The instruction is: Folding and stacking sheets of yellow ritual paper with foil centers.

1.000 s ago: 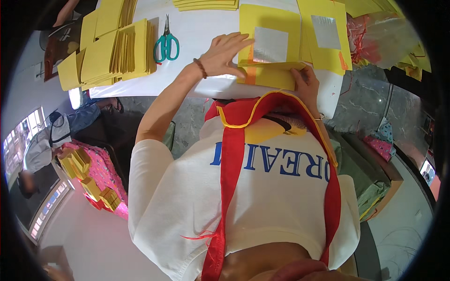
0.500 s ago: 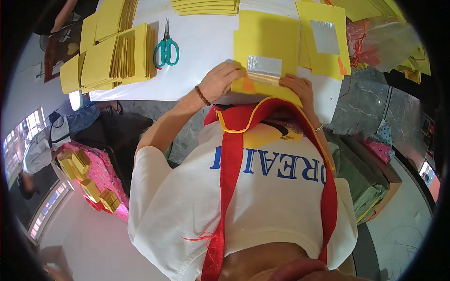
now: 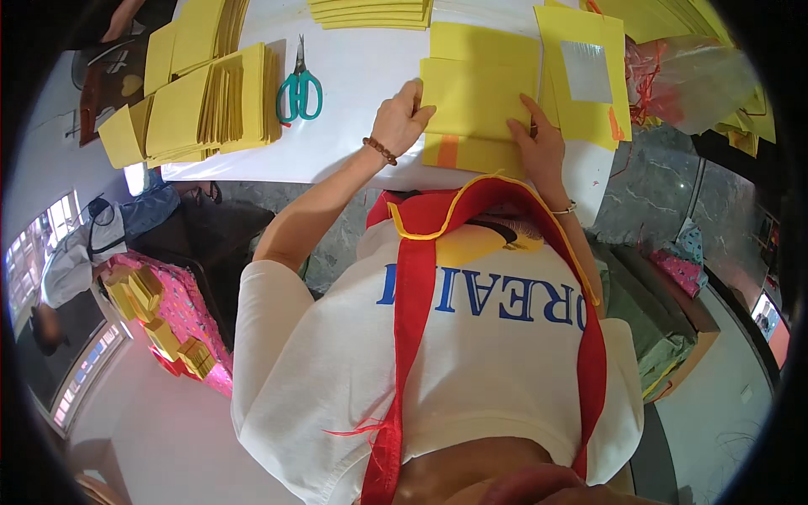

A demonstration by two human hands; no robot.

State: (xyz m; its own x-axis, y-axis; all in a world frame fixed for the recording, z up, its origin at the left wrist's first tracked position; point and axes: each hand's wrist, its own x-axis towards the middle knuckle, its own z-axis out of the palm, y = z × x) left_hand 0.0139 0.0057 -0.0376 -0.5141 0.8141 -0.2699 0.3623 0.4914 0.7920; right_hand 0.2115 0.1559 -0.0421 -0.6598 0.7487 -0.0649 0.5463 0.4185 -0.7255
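Left hand [image 3: 402, 119] curled, right hand [image 3: 540, 147] splayed, flanking yellow paper [image 3: 471, 97].

A white short-sleeved shirt [image 3: 497, 370] is bearing blue block lettering [image 3: 481, 292] across its front. A red apron [image 3: 459, 204] is showing yellow piping [image 3: 414, 225], with loose red threads [image 3: 358, 429] hanging from one strap [image 3: 411, 328]. A brown beaded bracelet [image 3: 380, 151] is encircling the left wrist [image 3: 389, 145]; a pale bangle [image 3: 566, 209] is encircling the right wrist [image 3: 555, 195].

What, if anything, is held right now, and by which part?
The flat yellow rectangular paper sheet: the left hand holds its left edge, thumb on top; the right hand touches its right side, grip unclear.
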